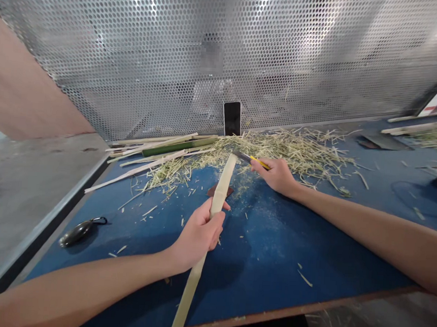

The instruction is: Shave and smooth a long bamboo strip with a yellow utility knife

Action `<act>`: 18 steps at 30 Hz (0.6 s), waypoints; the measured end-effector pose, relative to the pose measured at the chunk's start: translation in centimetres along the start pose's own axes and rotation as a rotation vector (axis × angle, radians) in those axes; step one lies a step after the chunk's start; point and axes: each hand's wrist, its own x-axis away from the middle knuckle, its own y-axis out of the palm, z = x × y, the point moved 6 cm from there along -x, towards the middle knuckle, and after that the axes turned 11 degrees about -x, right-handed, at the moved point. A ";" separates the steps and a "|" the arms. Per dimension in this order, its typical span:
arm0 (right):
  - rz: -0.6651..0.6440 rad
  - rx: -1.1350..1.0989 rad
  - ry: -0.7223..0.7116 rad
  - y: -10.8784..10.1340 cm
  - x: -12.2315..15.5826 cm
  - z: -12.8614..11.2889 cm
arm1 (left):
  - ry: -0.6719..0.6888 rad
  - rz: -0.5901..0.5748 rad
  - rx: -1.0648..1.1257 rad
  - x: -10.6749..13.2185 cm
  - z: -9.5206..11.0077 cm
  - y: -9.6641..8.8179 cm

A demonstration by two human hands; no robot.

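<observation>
My left hand (200,227) is closed around a long pale bamboo strip (223,181). The strip slants from the table's front edge up toward the shavings, with a node a little above my fingers. In my right hand (276,176) is a utility knife (260,163) with a yellow and black handle. Its dark blade lies at the strip's far end; whether it cuts in or only touches, I cannot tell. Under the strip, just beyond my left hand, a small reddish-brown piece (212,190) lies on the blue tabletop (273,241).
A heap of bamboo shavings (289,149) spreads behind the knife. Left of it lie pale strips (136,173) and a green bamboo piece (178,146). A phone (232,118) leans against the perforated metal panel (165,71). A dark rounded object with a clip (79,231) lies at left.
</observation>
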 end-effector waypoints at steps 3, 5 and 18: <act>0.001 -0.002 -0.018 0.0 0.0 -0.2 | 0.004 -0.004 -0.006 0.0 0.0 0.0; 0.009 0.003 -0.022 -0.1 0.1 -0.4 | -0.001 -0.004 -0.006 0.1 -0.1 0.0; -0.038 0.022 -0.070 0.1 0.5 -0.9 | 0.007 0.002 0.002 0.1 0.0 0.0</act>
